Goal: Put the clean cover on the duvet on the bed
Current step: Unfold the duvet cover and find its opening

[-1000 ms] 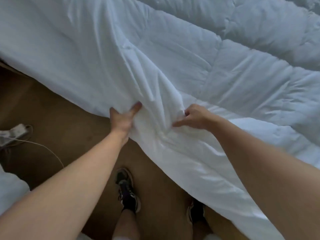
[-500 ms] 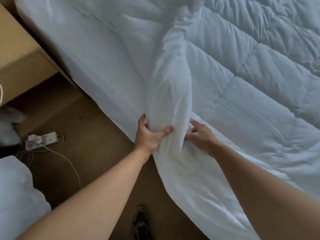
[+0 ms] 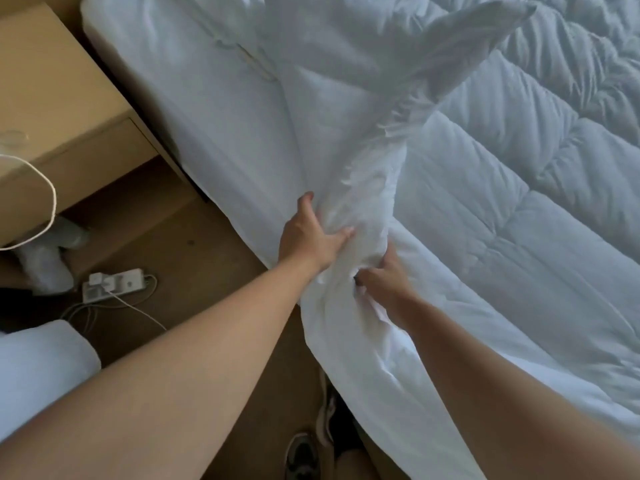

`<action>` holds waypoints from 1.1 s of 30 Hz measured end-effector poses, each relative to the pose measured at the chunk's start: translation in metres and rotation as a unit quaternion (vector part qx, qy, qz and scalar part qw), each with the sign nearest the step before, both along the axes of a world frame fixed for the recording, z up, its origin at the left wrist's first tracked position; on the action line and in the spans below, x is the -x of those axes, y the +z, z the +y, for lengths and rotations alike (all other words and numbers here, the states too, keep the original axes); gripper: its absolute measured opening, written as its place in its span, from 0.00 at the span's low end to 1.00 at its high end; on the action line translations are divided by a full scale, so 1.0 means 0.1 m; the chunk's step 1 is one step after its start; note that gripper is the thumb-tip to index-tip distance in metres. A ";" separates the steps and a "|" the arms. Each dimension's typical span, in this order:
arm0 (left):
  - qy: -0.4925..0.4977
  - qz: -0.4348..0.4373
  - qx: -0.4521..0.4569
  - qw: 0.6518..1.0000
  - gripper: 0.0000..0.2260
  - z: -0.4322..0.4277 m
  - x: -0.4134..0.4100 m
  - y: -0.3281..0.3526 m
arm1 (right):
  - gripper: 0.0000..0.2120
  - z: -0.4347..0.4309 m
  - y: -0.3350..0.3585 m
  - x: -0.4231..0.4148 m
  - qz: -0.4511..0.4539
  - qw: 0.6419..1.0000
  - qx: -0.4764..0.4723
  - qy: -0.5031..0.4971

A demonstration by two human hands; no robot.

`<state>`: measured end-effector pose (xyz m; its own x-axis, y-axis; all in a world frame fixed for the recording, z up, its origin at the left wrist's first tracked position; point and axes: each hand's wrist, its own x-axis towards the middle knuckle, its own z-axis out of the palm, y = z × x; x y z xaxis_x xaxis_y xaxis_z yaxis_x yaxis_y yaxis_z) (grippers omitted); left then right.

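A thin white cover is bunched into a long ridge that rises from the bed's near edge toward the upper right. My left hand grips the left side of this bunch, thumb across the cloth. My right hand pinches the cloth just below and to the right, fingertips buried in the folds. The quilted white duvet lies spread over the right part of the bed. The sheeted mattress shows on the left.
A tan wooden bedside cabinet stands at upper left with a white cable looping off it. A power strip with cords lies on the brown floor. White bedding sits at lower left. My shoes are near the bed's edge.
The bunched cover has stretched further up and to the right, its far end lifted. My right hand has dropped lower and pushed into the folds; my left keeps its grip.
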<state>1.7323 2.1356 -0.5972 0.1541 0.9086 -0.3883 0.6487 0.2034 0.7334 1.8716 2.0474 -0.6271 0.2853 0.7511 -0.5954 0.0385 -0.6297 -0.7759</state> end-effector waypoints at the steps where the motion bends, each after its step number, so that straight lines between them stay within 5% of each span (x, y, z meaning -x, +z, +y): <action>1: -0.023 0.032 -0.008 0.999 0.27 0.13 -0.04 -0.01 | 0.36 0.09 -0.01 -0.01 0.014 1.000 -0.009 -0.002; 3: -0.046 0.112 0.001 0.993 0.12 0.28 0.05 -0.09 | 0.39 0.28 0.01 -0.05 0.022 0.999 -0.027 0.009; 5: -0.048 0.187 0.057 0.979 0.09 0.32 0.30 -0.18 | 0.40 0.59 0.06 -0.09 0.059 0.997 -0.045 -0.036; 8: -0.129 0.232 0.239 0.934 0.30 0.54 0.63 -0.15 | 0.36 1.37 0.26 -0.12 0.048 0.987 -0.083 -0.126; 11: -0.145 0.090 0.323 0.931 0.59 1.15 0.66 0.24 | 0.41 2.16 0.43 -0.04 -0.035 0.983 -0.083 -0.159; 13: -0.084 -0.038 0.263 0.960 0.67 1.74 0.59 0.65 | 0.39 2.53 0.45 0.14 -0.067 0.987 -0.097 -0.111; 15: 0.008 -0.085 0.107 0.991 0.67 2.36 0.49 0.95 | 0.33 2.80 0.39 0.43 -0.078 0.993 -0.092 -0.011; 17: 0.027 0.018 -0.094 0.995 0.62 2.82 0.40 1.12 | 0.30 2.93 0.26 0.83 -0.083 0.984 -0.094 0.128; 19: 0.022 0.157 -0.287 0.945 0.50 3.00 0.38 1.10 | 0.27 2.95 0.19 1.22 -0.089 0.960 -0.095 0.248; 22: -0.027 0.257 -0.351 0.900 0.42 3.09 0.48 0.91 | 0.24 3.05 0.13 1.47 -0.132 0.925 -0.114 0.338; 25: -0.139 0.389 -0.299 0.860 0.28 3.33 0.70 0.67 | 0.20 3.18 0.14 1.53 -0.157 0.893 -0.122 0.403; 27: -0.163 0.450 -0.173 0.861 0.18 3.64 0.85 0.60 | 0.13 3.32 0.21 1.54 -0.151 0.883 -0.134 0.423; 30: -0.167 0.465 0.087 0.865 0.31 4.31 0.99 0.57 | 0.14 3.68 0.35 1.55 -0.012 0.912 -0.093 0.399; 33: -0.152 0.310 0.135 0.929 0.43 4.98 0.98 0.49 | 0.14 4.29 0.51 1.43 0.024 0.969 -0.108 0.219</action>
<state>1.6346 2.6333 -0.5486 0.0582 0.7165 -0.6952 0.9868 0.0644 0.1489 1.7290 2.4765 -0.5765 -0.1134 0.9023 -0.4159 0.2261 -0.3842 -0.8951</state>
